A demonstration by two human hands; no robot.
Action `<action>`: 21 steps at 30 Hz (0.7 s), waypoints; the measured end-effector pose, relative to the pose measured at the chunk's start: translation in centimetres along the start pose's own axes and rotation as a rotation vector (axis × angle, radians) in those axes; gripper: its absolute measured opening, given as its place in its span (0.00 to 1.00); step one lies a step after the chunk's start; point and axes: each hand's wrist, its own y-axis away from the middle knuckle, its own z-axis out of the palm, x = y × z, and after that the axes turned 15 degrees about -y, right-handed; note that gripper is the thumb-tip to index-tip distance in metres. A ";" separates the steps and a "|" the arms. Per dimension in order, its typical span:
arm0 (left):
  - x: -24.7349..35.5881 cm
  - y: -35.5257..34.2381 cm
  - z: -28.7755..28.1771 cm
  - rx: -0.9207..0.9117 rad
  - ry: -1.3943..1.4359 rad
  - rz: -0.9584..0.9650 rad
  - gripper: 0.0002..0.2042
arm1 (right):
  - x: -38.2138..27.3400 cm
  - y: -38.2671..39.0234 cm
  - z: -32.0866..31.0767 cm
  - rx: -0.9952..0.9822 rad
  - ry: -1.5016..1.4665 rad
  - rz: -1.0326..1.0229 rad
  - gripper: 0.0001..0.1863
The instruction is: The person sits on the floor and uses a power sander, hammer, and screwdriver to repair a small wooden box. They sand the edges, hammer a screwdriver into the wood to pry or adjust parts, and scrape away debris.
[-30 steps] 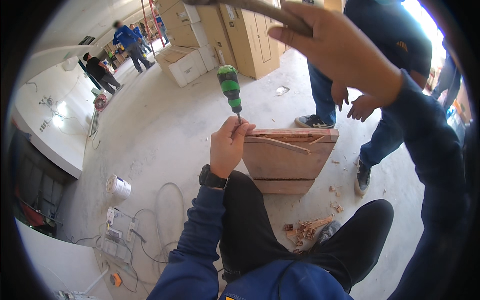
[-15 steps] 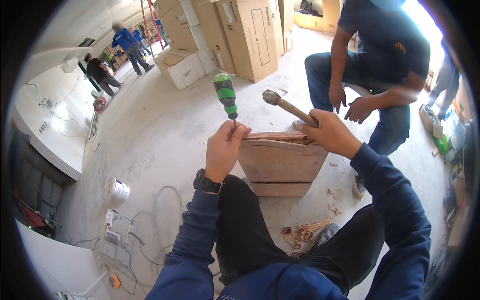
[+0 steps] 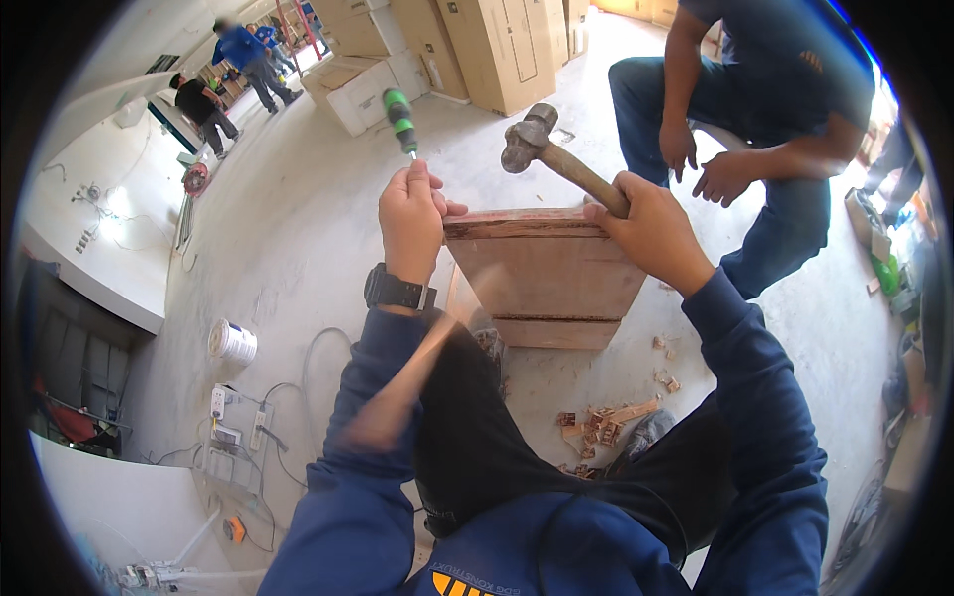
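Observation:
My left hand (image 3: 409,221) is closed around the metal shaft of a screwdriver (image 3: 400,121), whose green and black handle points up. Its fingers are at the left end of the top edge of a tapered wooden block (image 3: 552,276), which stands on the floor between my knees. Rough, splintered wood shows along that edge. In my right hand (image 3: 658,236) is a ball-peen hammer (image 3: 579,179), gripped by its wooden handle, head raised toward the upper left; the fingertips are at the block's right corner. A blurred wood strip (image 3: 412,377) crosses in front of my left forearm.
Wood chips (image 3: 602,429) lie by my right shoe. A person in dark blue (image 3: 755,129) squats at the right. To the left are a white bucket (image 3: 233,342) and a power strip with cables (image 3: 260,427). Cardboard boxes (image 3: 502,60) stand at the back.
A strip has come off the block's top edge and is moving toward my left forearm. The hammer head appears nearer and larger, and the screwdriver has shifted left and up.

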 end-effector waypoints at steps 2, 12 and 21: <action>-0.2 0.4 0.2 -0.043 -0.021 0.130 0.13 | 0.1 0.3 0.1 0.016 0.017 -0.019 0.17; -1.5 1.5 0.5 -0.016 -0.333 0.375 0.11 | 0.7 0.4 0.3 0.047 0.008 -0.059 0.16; 1.0 -5.5 -0.8 -0.201 -0.590 0.459 0.16 | 0.9 1.2 0.9 0.126 -0.053 -0.145 0.19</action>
